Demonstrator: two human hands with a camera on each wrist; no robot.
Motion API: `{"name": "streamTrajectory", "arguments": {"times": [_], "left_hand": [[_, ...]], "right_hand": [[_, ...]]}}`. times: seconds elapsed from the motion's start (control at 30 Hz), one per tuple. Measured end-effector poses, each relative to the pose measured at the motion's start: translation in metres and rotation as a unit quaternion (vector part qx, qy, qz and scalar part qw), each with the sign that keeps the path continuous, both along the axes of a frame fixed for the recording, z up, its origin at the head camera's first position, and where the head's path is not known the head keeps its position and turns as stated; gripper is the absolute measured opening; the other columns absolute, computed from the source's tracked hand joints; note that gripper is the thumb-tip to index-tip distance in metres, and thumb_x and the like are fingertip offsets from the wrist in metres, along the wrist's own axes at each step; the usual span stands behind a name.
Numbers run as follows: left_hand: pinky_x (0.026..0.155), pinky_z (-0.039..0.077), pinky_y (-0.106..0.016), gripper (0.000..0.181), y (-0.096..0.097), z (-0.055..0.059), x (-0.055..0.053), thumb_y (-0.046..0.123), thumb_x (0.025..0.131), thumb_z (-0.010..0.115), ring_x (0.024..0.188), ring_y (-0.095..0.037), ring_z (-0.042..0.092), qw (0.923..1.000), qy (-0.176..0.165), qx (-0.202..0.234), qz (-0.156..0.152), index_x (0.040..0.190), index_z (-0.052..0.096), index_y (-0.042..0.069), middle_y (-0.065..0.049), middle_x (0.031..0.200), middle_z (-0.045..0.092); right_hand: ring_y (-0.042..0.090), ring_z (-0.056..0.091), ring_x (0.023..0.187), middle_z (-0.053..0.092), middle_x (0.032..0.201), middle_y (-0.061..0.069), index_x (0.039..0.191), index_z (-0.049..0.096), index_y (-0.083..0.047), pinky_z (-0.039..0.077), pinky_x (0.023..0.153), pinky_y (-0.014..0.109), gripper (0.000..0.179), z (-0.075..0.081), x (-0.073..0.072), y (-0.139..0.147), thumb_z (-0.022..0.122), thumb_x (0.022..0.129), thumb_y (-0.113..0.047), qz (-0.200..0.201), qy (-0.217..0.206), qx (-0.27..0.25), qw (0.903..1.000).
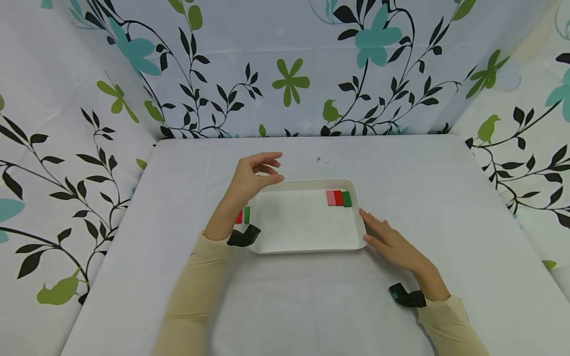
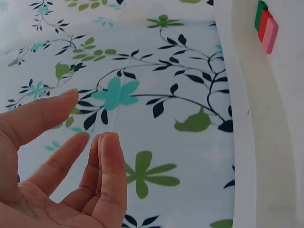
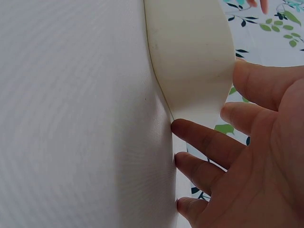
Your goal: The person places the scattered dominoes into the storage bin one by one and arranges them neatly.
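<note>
A shallow white tray [image 1: 289, 232] lies on the table. Toward its far right, pink [image 1: 331, 198], red [image 1: 339, 198] and green [image 1: 346, 199] flat pieces sit side by side. My left hand [image 1: 256, 173] is raised over the tray's far left corner, thumb and bent fingers apart; in the left wrist view nothing is between the fingertips [image 2: 110, 142]. By that wrist, another red piece [image 1: 239, 217] and a green piece [image 1: 247, 215] show, partly hidden by the arm. With fingers extended, my right hand [image 1: 392, 242] touches the tray's right end wall [image 3: 194, 61].
Small dark crumbs [image 1: 318, 159] lie on the white tabletop [image 1: 289, 296] beyond the tray. Each wrist carries a black strap-like mount [image 1: 244, 236]. A leaf-and-flower patterned cloth [image 1: 267, 64] surrounds the table at the back and sides.
</note>
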State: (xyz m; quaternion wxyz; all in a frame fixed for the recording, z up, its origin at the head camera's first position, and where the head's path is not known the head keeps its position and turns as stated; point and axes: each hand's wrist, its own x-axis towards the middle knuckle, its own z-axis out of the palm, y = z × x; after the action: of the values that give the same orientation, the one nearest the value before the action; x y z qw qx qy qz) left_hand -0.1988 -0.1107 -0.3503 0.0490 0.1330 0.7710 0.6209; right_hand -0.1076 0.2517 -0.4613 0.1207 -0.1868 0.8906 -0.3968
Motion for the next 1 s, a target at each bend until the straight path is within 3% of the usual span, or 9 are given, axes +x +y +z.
{"name": "streamTrajectory", "arguments": {"times": [0.13,0.37,0.63,0.8,1.0], "left_hand": [[0.076,0.052,-0.018,0.051,-0.027,-0.001,0.003,0.005,0.086,0.072,0.093,-0.013,0.060,0.9995,0.006,-0.016,0.027,0.135,0.058,0.005,-0.018,0.120,0.060],[0.078,0.052,-0.015,0.054,-0.074,-0.014,0.009,0.007,0.088,0.071,0.097,-0.014,0.058,0.9958,-0.005,-0.037,0.084,0.138,0.055,0.007,-0.020,0.127,0.056],[0.081,0.050,-0.013,0.058,-0.119,-0.036,0.021,0.012,0.088,0.072,0.109,-0.024,0.057,0.9918,-0.026,-0.061,0.109,0.142,0.051,0.010,0.007,0.118,0.056],[0.083,0.049,-0.011,0.061,-0.138,-0.055,0.028,0.013,0.090,0.070,0.115,-0.027,0.054,0.9893,-0.060,-0.081,0.105,0.146,0.046,0.013,-0.007,0.131,0.052],[0.082,0.050,-0.011,0.067,-0.151,-0.072,0.032,0.012,0.091,0.067,0.121,-0.031,0.050,0.9896,-0.091,-0.080,0.078,0.150,0.037,0.009,-0.021,0.143,0.042]], "right_hand": [[0.044,0.014,0.148,0.020,0.162,0.016,0.157,0.019,-0.015,0.002,0.116,0.066,0.066,-0.001,0.000,0.001,0.052,0.101,-0.023,0.000,0.002,-0.001,1.0000],[0.043,0.014,0.148,0.019,0.162,0.015,0.157,0.018,-0.015,0.002,0.116,0.065,0.066,-0.002,0.001,0.002,0.052,0.101,-0.023,0.000,0.001,-0.001,1.0000],[0.044,0.014,0.148,0.020,0.162,0.016,0.157,0.018,-0.014,0.002,0.116,0.065,0.066,-0.003,0.001,0.002,0.052,0.101,-0.022,0.002,0.002,-0.005,1.0000],[0.044,0.014,0.148,0.020,0.162,0.016,0.157,0.019,-0.015,0.002,0.116,0.065,0.066,-0.002,0.001,0.001,0.052,0.101,-0.024,0.002,-0.001,-0.003,1.0000],[0.043,0.015,0.148,0.020,0.161,0.016,0.157,0.019,-0.014,0.002,0.116,0.065,0.066,-0.002,0.001,0.001,0.052,0.101,-0.025,0.000,0.004,0.000,1.0000]]}}
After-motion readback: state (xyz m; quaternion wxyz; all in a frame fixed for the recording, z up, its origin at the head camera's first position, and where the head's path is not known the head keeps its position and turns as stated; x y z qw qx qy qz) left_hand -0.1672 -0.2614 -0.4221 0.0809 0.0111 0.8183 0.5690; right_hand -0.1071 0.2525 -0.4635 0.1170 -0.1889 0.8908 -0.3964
